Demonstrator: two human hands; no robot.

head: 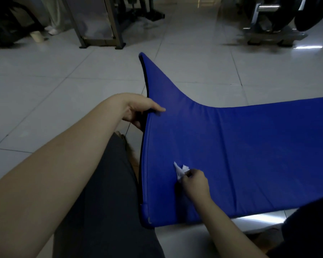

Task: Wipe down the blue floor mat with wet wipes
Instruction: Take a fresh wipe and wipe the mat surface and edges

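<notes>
At 7 o'clock, nearest the camera, a leg in dark grey trousers (104, 183) sits just beside the mat's end. At 5 o'clock the right hand (194, 183) has its fingers curled round a crumpled white wet wipe (181, 169), pressing it against the blue floor mat (250, 146) close to its near short edge. The mat spreads from the centre out past 3 o'clock, beyond the frame, its far corner curling up towards 12. Just left of centre, at 10 o'clock, the left hand (138, 108) grips that short edge, thumb on top and fingers under, holding the end raised off the tiled floor (45, 81). Farther off stand a metal frame (101, 34) at 11 and gym equipment (268, 21) at 1. Wiping looks under way at this end; the surface shows no wet streaks, so how much is done I cannot tell, and the long stretch towards 3 is probably left to do
</notes>
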